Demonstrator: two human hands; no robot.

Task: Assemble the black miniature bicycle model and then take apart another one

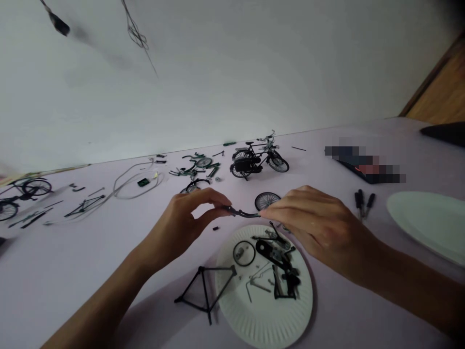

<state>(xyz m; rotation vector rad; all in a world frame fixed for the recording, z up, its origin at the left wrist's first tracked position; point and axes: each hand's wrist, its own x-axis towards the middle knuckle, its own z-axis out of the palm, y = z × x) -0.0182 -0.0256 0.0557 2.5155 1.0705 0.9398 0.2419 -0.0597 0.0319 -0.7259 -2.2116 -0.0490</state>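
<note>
Between my two hands is a small dark curved model-bicycle part (pixel 247 214), held above the far edge of a white paper plate (pixel 265 325). My left hand (pixel 191 213) pinches its left end between thumb and fingers. The fingertips of my right hand (pixel 319 223) are closed on its right end. A black miniature bicycle frame (pixel 206 290) lies below, partly over the plate's left rim. On the plate rest a black ring (pixel 244 253), a chain cover (pixel 267 252), bent metal pieces and other small parts. A spoked wheel (pixel 267 200) lies just behind my right fingers.
Behind my hands stands an assembled miniature bicycle (pixel 250 160). Green bicycle parts (pixel 203 162) lie left of it. Further left are a cable (pixel 119 182), another frame (pixel 85 206) and a bicycle (pixel 36 186). Screwdrivers (pixel 359 201) and a second plate (pixel 432 220) are at right.
</note>
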